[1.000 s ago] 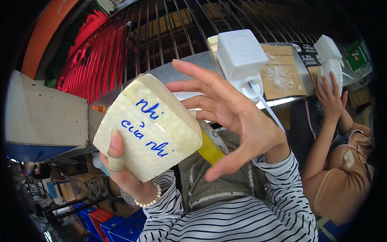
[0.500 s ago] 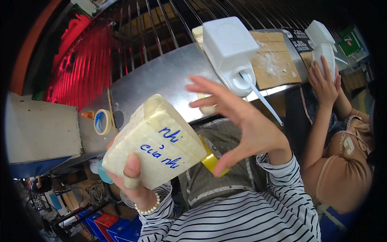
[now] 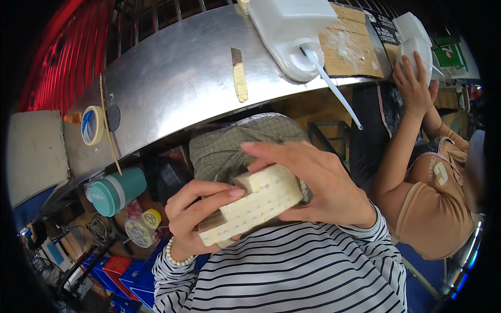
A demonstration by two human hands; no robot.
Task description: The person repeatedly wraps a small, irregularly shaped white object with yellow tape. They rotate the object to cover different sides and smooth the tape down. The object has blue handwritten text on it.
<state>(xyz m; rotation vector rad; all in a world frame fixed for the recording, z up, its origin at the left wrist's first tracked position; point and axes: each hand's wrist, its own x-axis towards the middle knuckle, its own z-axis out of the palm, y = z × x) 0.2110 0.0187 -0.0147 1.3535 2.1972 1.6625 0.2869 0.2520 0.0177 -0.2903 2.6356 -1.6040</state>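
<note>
the bare left hand (image 3: 192, 218), a string of pale round beads (image 3: 177, 254) at its wrist, had a closed hold on the left part of a cream, stepped block (image 3: 255, 208), one fingertip resting by the raised step on its upper side. the bare right hand (image 3: 326, 183) curved around the block's other end, thumb along the lower edge and fingers arched over the top; it appeared to clasp the block, though how firmly could not be told. the block was held up above the lap, in front of the black-and-white striped shirt (image 3: 271, 261) and apart from the shiny steel bench (image 3: 172, 68).

the step in hand looked like steadying or turning the block between both hands. done well, it would want one hand firmly set before the other shifted, thumbs on the flat faces rather than the corners, and even pressure across the step so that the piece did not twist or slip.

the block's underside and far face were out of sight, and most of the left fingers were hidden behind it. the right fingertips were blurred, so their contact was uncertain. the faint grey marks along the block's side were too soft to make out. the boxy white plastic vessel (image 3: 292, 49) on the bench was cut off at the top.
</note>
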